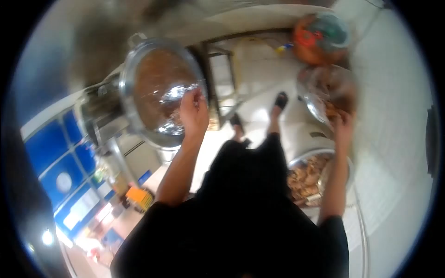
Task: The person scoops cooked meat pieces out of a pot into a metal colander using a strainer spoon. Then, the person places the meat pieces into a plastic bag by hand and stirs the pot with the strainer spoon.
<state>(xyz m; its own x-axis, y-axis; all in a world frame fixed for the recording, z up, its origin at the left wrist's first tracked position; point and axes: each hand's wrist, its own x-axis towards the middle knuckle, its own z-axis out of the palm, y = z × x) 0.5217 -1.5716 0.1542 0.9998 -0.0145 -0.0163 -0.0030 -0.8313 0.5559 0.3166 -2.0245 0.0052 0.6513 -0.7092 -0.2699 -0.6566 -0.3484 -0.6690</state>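
Observation:
On the left stands a large metal pot (155, 74) of brown liquid with shiny, wrinkled patches on its surface. My left hand (194, 110) is over the pot's right side, its fingers curled; what they hold, if anything, is too small to make out. At the right, my right hand (342, 121) has its fingers closed at the lower edge of a shiny bowl (315, 107) with brown pieces in it; blur hides the exact grip. Below that hand, a wide metal basin (351, 173) holds many brown chunks.
An orange-red container (306, 44) with something greenish inside stands at the upper right. A dark metal frame (231, 78) is right of the pot. My feet are on the pale floor (257, 113). At the lower left are a yellow-orange object (140, 197) and blue panels (44, 148).

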